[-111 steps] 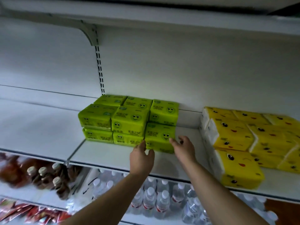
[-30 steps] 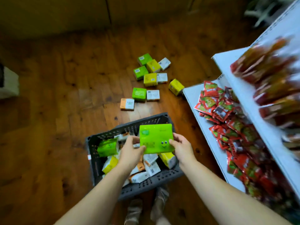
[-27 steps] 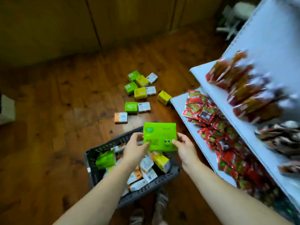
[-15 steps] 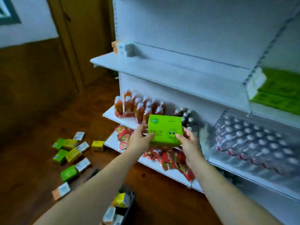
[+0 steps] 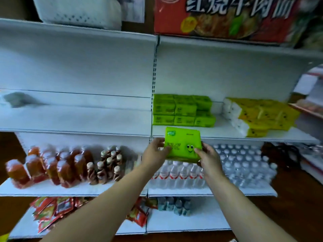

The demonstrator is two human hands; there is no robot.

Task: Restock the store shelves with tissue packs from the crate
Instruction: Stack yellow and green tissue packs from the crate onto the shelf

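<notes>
I hold a green tissue pack (image 5: 181, 143) with a smiley face between both hands, in front of the white shelf's (image 5: 218, 132) front edge. My left hand (image 5: 154, 151) grips its left side and my right hand (image 5: 208, 157) grips its lower right corner. On the shelf behind it sits a stack of green tissue packs (image 5: 181, 110), two layers high. To their right lies a stack of yellow tissue packs (image 5: 260, 116). The crate is out of view.
The shelf section to the left (image 5: 75, 119) holds nothing. One level down stand orange drink bottles (image 5: 52, 166), small brown bottles (image 5: 106, 163) and water bottles (image 5: 227, 168). Red snack packets (image 5: 52, 210) lie on the bottom shelf. A red carton (image 5: 227, 16) and white basket (image 5: 78, 11) sit on top.
I lifted a green pack out of the crate with both hands, turned from the floor to the shelves and raised the pack up to the tissue shelf's edge.
</notes>
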